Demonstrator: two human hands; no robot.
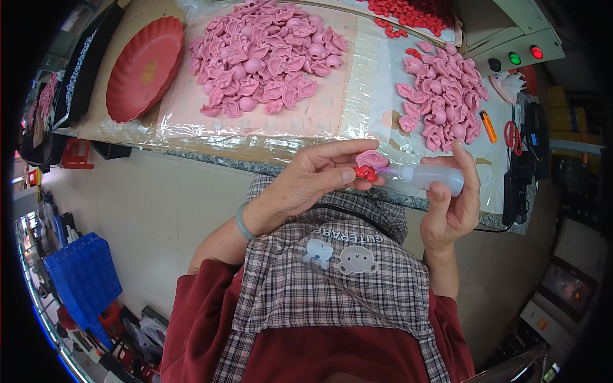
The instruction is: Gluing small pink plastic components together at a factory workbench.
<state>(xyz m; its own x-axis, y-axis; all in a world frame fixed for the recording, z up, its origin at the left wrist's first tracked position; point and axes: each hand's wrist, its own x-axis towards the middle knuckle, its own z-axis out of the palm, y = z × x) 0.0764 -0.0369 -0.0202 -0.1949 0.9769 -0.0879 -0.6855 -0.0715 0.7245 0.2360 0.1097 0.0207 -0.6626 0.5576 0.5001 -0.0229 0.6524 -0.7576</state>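
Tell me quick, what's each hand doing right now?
Left hand: closed, pinching a pink shell-shaped piece and a small red piece.
Right hand: closed, holding a translucent squeeze bottle.

Near the left edge of the table [373, 83] lies a dish [145, 69], with what may be a tray [89, 64] left of it. Right of the dish is one heap [268, 51]; a second heap [440, 96] lies nearer the right edge, small pieces [408, 13] behind it, a control box [523, 35] toward the far right corner. A cutter [488, 126], then scissors [514, 142], lie right of that heap. By the front edge, a bottle [440, 177] in the right hand [456, 210] is right of the left hand [310, 179].
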